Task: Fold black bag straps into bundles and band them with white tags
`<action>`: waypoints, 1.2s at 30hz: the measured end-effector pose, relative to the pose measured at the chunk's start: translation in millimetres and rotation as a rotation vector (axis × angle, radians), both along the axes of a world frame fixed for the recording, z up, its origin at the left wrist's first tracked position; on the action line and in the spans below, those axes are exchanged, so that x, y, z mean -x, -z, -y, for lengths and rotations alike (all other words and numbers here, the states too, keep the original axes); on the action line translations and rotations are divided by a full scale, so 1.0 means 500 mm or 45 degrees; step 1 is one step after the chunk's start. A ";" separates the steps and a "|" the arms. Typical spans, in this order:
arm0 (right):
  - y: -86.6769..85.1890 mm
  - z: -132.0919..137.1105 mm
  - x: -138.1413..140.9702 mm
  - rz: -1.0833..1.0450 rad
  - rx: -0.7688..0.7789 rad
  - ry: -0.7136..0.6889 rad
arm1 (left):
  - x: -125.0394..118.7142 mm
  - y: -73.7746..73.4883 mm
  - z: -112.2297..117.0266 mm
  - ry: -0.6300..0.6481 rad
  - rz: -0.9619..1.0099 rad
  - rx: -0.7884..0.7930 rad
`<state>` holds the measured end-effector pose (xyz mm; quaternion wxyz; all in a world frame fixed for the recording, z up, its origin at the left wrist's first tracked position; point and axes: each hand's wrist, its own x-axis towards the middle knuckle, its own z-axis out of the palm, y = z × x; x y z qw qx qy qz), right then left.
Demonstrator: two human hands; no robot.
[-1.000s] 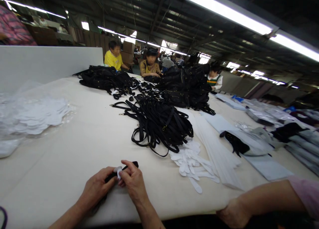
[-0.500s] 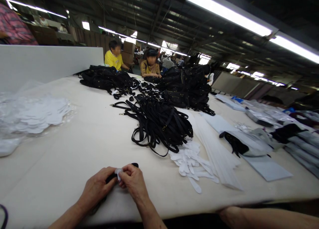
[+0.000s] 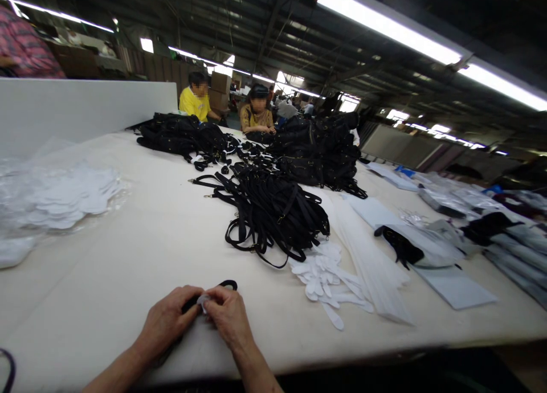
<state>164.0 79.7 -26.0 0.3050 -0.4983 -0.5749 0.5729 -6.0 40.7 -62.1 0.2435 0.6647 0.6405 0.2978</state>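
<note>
My left hand and my right hand meet low on the cream work table, pinching a narrow black strap between them. A small white piece shows between my fingers, partly hidden, against the strap. The strap's end curves up past my right hand. Nearest my hands, beyond them, lie white cut shapes and a heap of black webbing straps with buckles.
Long white strips and flat packets lie to the right. A clear plastic bag of white pieces lies left. Black bags fill the far table. Seated co-workers work beyond a white partition.
The forearm with the pink sleeve at the lower right has slid out of view. The strap end now curves into a loop above my right hand, and my hands are closer together.
</note>
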 end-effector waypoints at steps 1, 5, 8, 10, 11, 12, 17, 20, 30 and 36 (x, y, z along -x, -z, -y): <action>0.002 0.000 0.000 0.000 -0.001 0.000 | 0.000 -0.001 0.000 0.000 -0.002 -0.002; 0.000 0.001 -0.001 -0.006 -0.011 0.003 | 0.001 0.001 0.000 0.019 -0.006 -0.007; -0.004 -0.001 0.002 0.019 -0.067 0.038 | 0.001 0.008 0.002 0.022 -0.010 -0.013; -0.005 -0.004 0.006 0.081 -0.137 0.059 | -0.001 0.013 0.004 0.000 -0.029 -0.026; -0.004 -0.006 0.008 0.126 -0.177 0.065 | -0.003 0.014 0.005 -0.011 -0.048 -0.034; -0.002 -0.007 0.009 0.174 -0.218 0.068 | -0.005 0.014 0.007 -0.017 -0.073 -0.040; 0.017 0.000 0.008 0.282 -0.359 0.086 | -0.017 -0.002 0.011 0.032 -0.242 -0.098; 0.028 0.010 0.002 0.235 -0.371 0.129 | -0.018 -0.014 0.006 0.087 -0.303 -0.161; 0.025 0.006 -0.004 0.235 -0.303 0.083 | -0.006 0.014 -0.002 0.145 -0.036 -0.146; 0.027 0.005 -0.002 0.027 -0.154 0.131 | -0.008 0.019 0.006 0.074 -0.065 -0.186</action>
